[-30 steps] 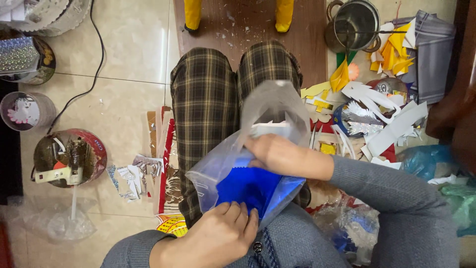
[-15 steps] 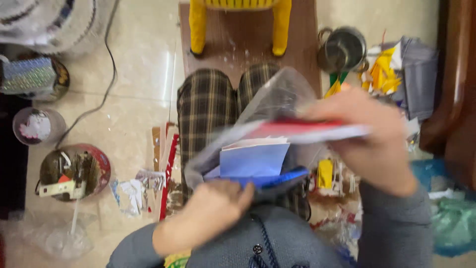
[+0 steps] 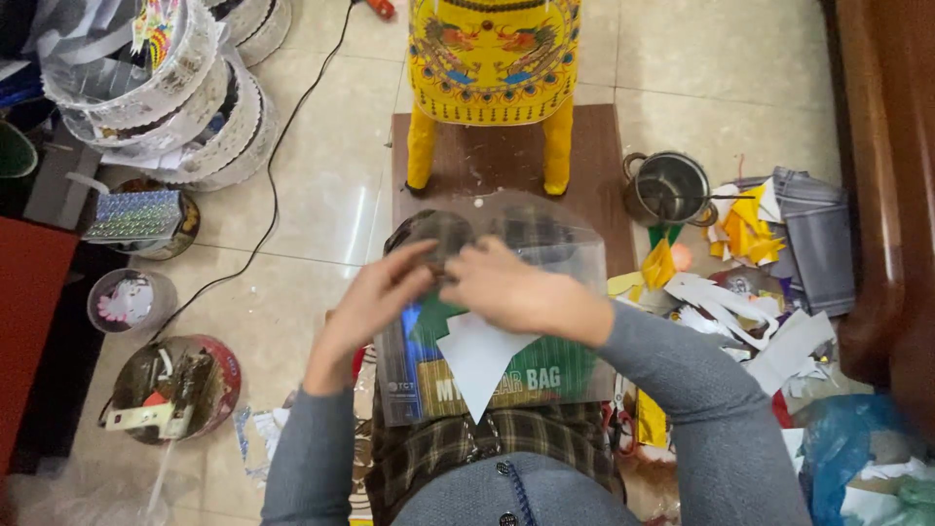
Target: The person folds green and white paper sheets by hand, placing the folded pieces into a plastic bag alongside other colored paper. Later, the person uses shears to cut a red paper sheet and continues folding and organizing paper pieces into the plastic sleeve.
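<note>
Both hands, left hand [image 3: 382, 284] and right hand [image 3: 516, 290], together over the lap, pinching the clear plastic bag [image 3: 506, 336] at its top edge; white paper [image 3: 479, 358] inside, pointing down toward the body.

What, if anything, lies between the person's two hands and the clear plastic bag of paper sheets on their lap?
Nothing visible does. The left hand and right hand both already rest on the clear plastic bag at its upper part, fingers meeting over it.

Clear plastic bag [image 3: 575, 255], seemingly lap-held
</note>
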